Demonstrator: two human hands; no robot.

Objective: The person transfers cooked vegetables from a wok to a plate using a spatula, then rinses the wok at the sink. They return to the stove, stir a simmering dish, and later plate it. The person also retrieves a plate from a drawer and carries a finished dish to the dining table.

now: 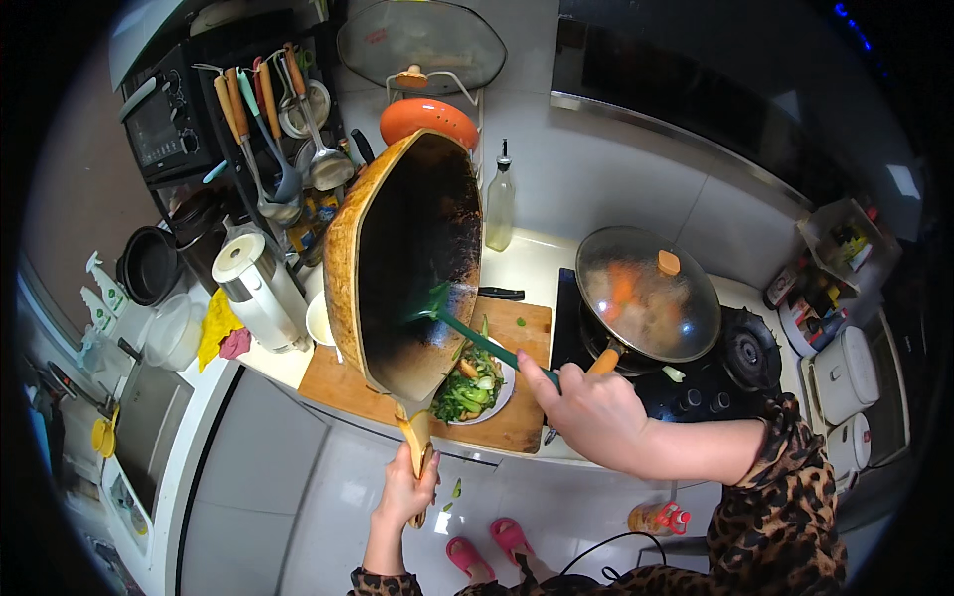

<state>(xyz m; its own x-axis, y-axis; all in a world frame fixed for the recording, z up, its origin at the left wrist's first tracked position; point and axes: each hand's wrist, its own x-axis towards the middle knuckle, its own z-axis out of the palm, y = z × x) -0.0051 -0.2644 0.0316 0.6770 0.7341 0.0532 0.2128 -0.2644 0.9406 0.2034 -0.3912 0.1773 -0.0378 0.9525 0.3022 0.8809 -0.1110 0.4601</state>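
Observation:
My left hand (406,484) grips the gold-coloured handle of a large wok (417,246), which is tilted on its side above the worktop, its dark inside facing right. In my right hand (596,410) is a green spatula (488,344), its head inside the wok against a bit of leafy green. Below the wok's lower right edge a white plate (507,391) holds cooked leafy greens (469,391) with brown pieces. The plate stands on a wooden cutting board (522,425), partly hidden by the wok. A black-handled knife (501,293) lies at the board's back edge.
To the right, a lidded pan (648,298) of food sits on the black hob (656,398), beside a bare burner (747,348). An oil bottle (501,205) stands behind. Left are a white kettle (259,294) and hanging utensils (279,141). Green scraps (455,490) lie on the floor near an oil jug (657,518).

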